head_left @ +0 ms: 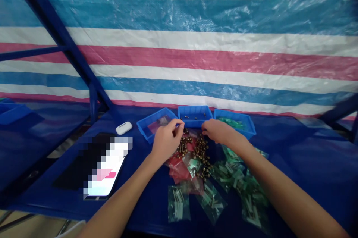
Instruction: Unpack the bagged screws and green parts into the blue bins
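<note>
On the blue-covered bench (296,152) in the head view, brass-coloured screws (200,150) lie heaped over red plastic bags (176,169), in front of the middle blue tray (195,123). Small pinches, lifted clear of the bags, probably serve best. The left hand (167,138) curls above the heap, thumb near forefinger; the right hand (219,131) bends its fingers down near the tray. I cannot tell whether either pinches a screw.

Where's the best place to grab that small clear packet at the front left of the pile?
Probably pinch the bare film along the left edge of the clear packet, coming in from the left: it looks flat, its narrow pieces sit toward the middle, and other bags lie at its far end and to its right.
</note>
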`<control>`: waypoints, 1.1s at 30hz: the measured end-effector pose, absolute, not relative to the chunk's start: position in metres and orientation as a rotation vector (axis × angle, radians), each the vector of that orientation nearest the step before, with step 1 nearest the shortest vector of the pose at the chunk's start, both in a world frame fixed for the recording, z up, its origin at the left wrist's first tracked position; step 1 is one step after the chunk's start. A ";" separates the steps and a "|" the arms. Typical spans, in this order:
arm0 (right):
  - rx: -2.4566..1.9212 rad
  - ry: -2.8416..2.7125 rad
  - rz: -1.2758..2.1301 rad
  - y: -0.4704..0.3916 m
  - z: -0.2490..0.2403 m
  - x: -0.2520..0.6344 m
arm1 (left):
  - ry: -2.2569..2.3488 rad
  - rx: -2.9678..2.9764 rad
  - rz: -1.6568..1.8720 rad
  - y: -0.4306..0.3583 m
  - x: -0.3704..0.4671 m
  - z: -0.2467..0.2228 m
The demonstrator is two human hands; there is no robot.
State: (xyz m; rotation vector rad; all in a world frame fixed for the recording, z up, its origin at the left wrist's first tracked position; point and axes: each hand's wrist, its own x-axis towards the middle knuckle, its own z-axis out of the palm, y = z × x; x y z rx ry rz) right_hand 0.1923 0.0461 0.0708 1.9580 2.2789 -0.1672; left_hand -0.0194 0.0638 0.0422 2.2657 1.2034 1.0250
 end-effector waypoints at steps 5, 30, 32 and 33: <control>2.026 2.210 -0.112 0.047 0.057 0.183 | 1.213 2.389 0.947 0.063 -0.019 0.038; 2.077 2.602 -0.110 0.031 0.110 0.198 | 1.103 2.469 0.992 0.065 -0.014 0.032; 2.066 2.656 -0.120 0.031 0.114 0.198 | 1.082 2.480 0.973 0.065 -0.013 0.031; 2.049 2.698 -0.139 0.031 0.116 0.199 | 1.074 2.477 0.973 0.064 -0.012 0.031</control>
